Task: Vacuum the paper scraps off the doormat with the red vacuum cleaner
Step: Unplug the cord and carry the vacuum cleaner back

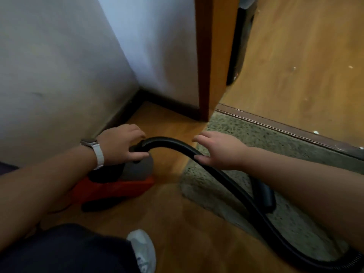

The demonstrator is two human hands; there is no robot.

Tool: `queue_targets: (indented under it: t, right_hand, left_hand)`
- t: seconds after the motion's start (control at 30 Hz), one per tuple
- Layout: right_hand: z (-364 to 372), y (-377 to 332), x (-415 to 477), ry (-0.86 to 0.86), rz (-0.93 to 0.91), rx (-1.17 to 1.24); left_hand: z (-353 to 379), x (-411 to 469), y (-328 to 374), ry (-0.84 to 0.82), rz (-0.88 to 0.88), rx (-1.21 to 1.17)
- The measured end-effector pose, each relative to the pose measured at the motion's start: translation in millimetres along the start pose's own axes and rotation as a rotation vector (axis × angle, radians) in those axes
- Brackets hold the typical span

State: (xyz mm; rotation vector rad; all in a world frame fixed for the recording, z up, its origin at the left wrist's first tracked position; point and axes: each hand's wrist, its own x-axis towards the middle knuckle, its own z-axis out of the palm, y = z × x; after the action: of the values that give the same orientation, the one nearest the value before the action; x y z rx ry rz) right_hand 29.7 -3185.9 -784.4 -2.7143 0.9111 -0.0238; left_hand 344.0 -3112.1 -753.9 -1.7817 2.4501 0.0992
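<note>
Seemingly early in the job, a person crouched over the red vacuum cleaner (110, 189) on the wooden floor (171, 219), seen from the head camera. The left hand (120, 143), with a white-strapped watch (94, 152) at its wrist, was closed around the end of the black hose (216, 170) where it met the grey top of the machine, directly beneath that hand. The right hand (218, 149) hovered open, fingers spread, its thumb touching or just above the hose as it arched away; contact could not be confirmed. Under and beyond the right hand lay the speckled doormat (246, 134) against the door threshold. The hose trailed across the mat, below the right forearm, and a dark fitting (266, 196) rested on it. No scraps could be made out on the blurred mat; a few white flecks (315, 132) showed on the flooring past the threshold. Judging by this, setup was under way and the vacuuming itself remained to be done.
</note>
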Motion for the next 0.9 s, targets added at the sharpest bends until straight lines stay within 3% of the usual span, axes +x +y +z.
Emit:
queue_targets:
  t: [0.17, 0.33, 0.53, 0.9]
  right_hand:
    - [6, -71, 63, 0.024, -0.086, 0.011]
    - [23, -136, 120, 0.002, -0.196, 0.029]
    - [50, -199, 178, -0.049, -0.306, 0.010]
    - [78, -234, 223, -0.088, -0.327, -0.143]
  left_hand:
    - [15, -57, -51, 0.124, -0.181, -0.111]
    - [40, -100, -94, -0.054, -0.295, -0.213]
    - [81, -140, -124, -0.112, -0.419, -0.392]
    - [137, -175, -152, -0.059, -0.499, -0.464]
